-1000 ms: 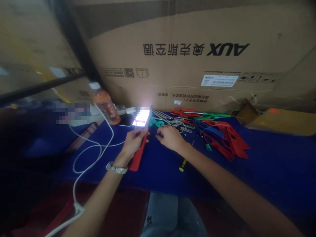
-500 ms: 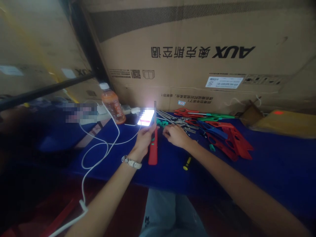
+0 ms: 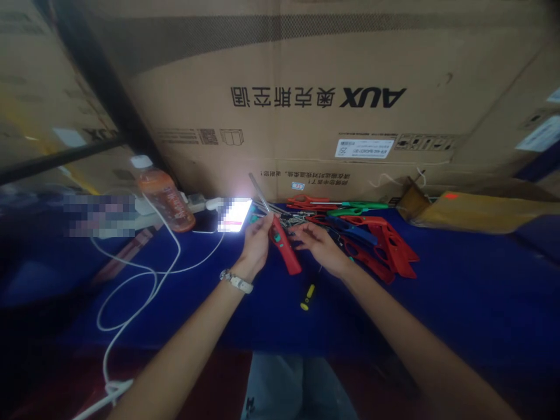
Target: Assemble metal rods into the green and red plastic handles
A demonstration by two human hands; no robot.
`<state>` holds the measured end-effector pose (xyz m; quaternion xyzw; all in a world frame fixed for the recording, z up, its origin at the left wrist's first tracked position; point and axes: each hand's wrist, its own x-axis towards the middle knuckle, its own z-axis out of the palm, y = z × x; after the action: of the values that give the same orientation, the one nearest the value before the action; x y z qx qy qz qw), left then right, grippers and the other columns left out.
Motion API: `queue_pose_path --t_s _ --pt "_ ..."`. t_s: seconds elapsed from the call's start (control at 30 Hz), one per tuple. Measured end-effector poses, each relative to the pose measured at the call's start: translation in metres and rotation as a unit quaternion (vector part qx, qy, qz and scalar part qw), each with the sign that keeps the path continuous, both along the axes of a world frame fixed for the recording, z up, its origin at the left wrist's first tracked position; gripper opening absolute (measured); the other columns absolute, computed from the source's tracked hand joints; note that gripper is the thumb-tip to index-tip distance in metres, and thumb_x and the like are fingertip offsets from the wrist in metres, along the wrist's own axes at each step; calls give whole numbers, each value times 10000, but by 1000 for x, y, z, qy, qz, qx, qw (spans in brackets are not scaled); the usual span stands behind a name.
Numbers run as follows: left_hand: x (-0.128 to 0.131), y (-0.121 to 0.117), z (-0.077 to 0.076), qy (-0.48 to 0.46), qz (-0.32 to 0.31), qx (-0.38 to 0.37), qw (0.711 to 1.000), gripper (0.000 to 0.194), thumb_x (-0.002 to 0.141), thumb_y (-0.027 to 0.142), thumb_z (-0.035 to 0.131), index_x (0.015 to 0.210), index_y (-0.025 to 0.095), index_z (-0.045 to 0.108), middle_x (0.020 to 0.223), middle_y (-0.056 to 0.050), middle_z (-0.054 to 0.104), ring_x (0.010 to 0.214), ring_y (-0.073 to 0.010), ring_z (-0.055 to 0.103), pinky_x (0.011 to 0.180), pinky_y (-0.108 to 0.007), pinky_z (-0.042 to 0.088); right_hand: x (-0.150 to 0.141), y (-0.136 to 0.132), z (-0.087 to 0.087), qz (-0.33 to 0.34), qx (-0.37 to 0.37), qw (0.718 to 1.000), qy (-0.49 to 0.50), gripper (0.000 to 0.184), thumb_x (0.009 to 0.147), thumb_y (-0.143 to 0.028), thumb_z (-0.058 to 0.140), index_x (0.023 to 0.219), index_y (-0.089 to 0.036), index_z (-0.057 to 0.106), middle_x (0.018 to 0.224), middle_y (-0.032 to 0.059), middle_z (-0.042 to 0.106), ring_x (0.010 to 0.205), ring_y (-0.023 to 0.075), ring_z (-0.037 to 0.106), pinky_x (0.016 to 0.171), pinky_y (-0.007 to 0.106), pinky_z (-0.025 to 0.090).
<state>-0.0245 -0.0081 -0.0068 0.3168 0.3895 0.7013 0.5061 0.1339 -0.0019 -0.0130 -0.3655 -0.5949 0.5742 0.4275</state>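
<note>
My left hand [image 3: 257, 240] is closed around a red long-necked gas lighter [image 3: 286, 248], near where its handle meets the metal tube. The lighter tilts, tube up to the left and handle end down to the right. A teal part shows on its handle. Just right of it is my right hand [image 3: 321, 245], fingers bent in a pinch; whatever is at the fingertips is too small and blurred to name. Beyond my hands lie several metal rods [image 3: 272, 207] and small metal parts. Red handle shells [image 3: 394, 242] and a blue handle piece [image 3: 352, 228] lie to the right.
A yellow-handled screwdriver [image 3: 308, 296] lies on the blue table cover [image 3: 271, 315]. At the left stand a drink bottle [image 3: 164, 195] and a lit phone [image 3: 234, 216], with a white cable [image 3: 153, 291] looped nearby. A large cardboard box [image 3: 306, 52] walls the back. A yellow-brown package [image 3: 485, 213] lies right.
The lighter has gone from nearly upright to tilted, its tube leaning left. My right hand has come from the small parts to beside the lighter's handle. The view has shifted right.
</note>
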Motion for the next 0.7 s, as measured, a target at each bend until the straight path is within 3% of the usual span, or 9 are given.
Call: queue_pose_path --t_s 0.13,0.23,0.33,0.4,0.5,0.6,0.7 --pt "8 9 8 -36 -26 11 999 330 725 458 825 793 146 743 677 -3 671 562 -91 539 544 -218 426 -12 3 8 18 -126 989 74 215 876 -353 666 848 -232 490 842 -12 696 698 157 717 676 330 592" --pt "12 15 13 -58 -68 27 996 323 742 459 813 826 156 736 689 -2 663 531 -95 508 479 -226 375 -17 7 12 8 -162 984 73 209 930 -357 579 874 -247 409 783 -23 693 513 135 651 497 289 549" --pt "12 19 10 -59 -87 47 993 303 735 430 825 830 154 744 756 -21 691 661 -116 582 588 -227 445 -16 11 9 -27 -121 992 27 208 951 -397 509 892 -262 363 705 -49 664 390 91 506 358 187 378" --pt "10 21 5 -49 -89 42 994 299 718 418 839 835 154 758 815 -32 715 761 -129 617 704 -235 482 -13 15 4 -48 -75 996 -16 190 960 -405 460 899 -271 341 645 -65 625 367 85 433 353 169 298" --pt "5 22 0 -35 -93 11 995 302 687 409 857 853 171 774 906 -35 742 824 -130 636 754 -232 486 -8 17 -1 -98 47 988 -112 111 971 -326 392 907 -269 322 630 -48 601 435 122 487 441 219 362" --pt "1 19 -1 -27 -97 -24 995 292 685 395 859 855 171 782 934 -47 763 830 -132 662 776 -236 488 -5 12 2 -149 156 946 -242 52 954 -242 390 942 -253 340 729 16 637 601 188 611 567 278 417" --pt "1 15 2 -27 -96 -54 994 273 693 367 859 823 141 778 910 -83 777 853 -167 703 874 -292 509 -8 4 6 -175 184 896 -365 46 952 -222 389 995 -232 376 791 61 656 644 228 646 587 296 393"
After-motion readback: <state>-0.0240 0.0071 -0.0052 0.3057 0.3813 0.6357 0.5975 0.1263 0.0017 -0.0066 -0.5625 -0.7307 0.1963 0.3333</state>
